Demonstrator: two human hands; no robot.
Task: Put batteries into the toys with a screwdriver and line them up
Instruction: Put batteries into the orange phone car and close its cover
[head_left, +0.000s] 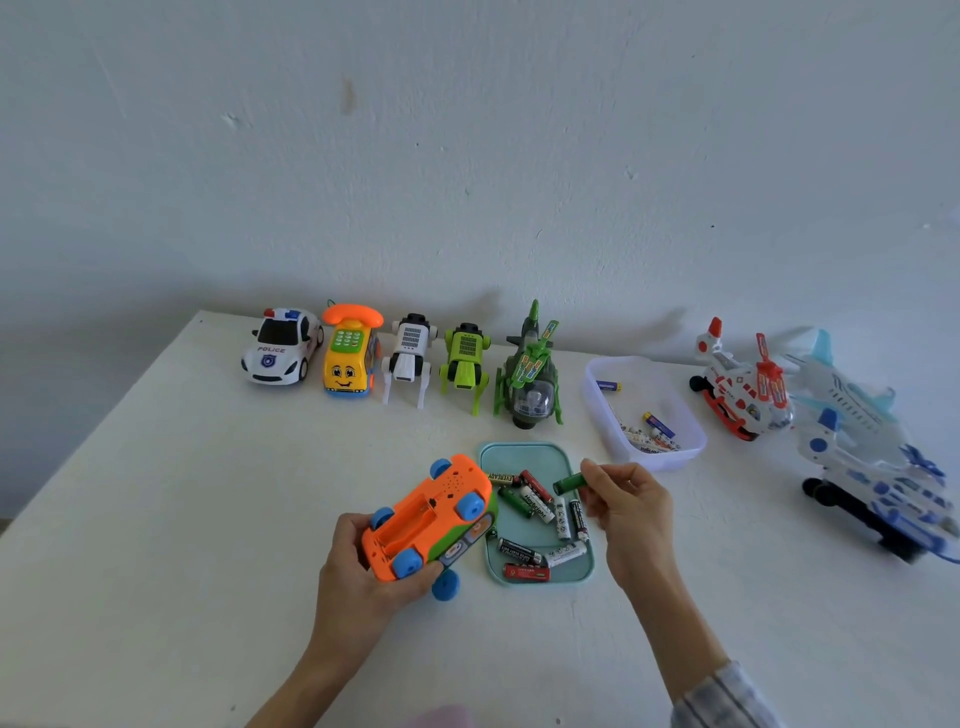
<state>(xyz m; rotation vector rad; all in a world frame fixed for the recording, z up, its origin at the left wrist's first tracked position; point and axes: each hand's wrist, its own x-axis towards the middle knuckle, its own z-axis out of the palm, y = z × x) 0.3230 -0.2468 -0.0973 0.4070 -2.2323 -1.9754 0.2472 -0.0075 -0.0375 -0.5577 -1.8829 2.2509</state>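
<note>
Orange toy car (431, 519) turned belly-up, gripped from beneath and behind by the left hand (358, 566), fingers (415, 582) curled round its near side, blue wheels up and the battery bay open, with nothing seen inside. Green battery (569, 483) pinched at one end between thumb and fingers (597, 475) of the right hand (631, 512), lifted clear above the teal tray (582, 569), free end aimed toward the car and just short of it. Directly under those right fingers, loose batteries (540, 512) scattered in the tray: green, red, black and white ones, lying at mixed angles, some touching. Tray flat on the white bench (182, 519), its left edge partly covered by the car. Beyond the right fingers, a clear plastic tub (691, 441) with a few more batteries in it. Farther out past the left fingers, along the wall, a row side by side: police car (280, 347), yellow telephone toy (350, 353) with orange handset, white robot dog (409, 358), green robot dog (466, 364), green helicopter (530, 369). Well off to the right of the right fingers, a red-and-white helicopter (740, 384) and a blue-and-white aeroplane (862, 447), set apart from the row. Plaid sleeve (727, 699) at the right wrist.
</note>
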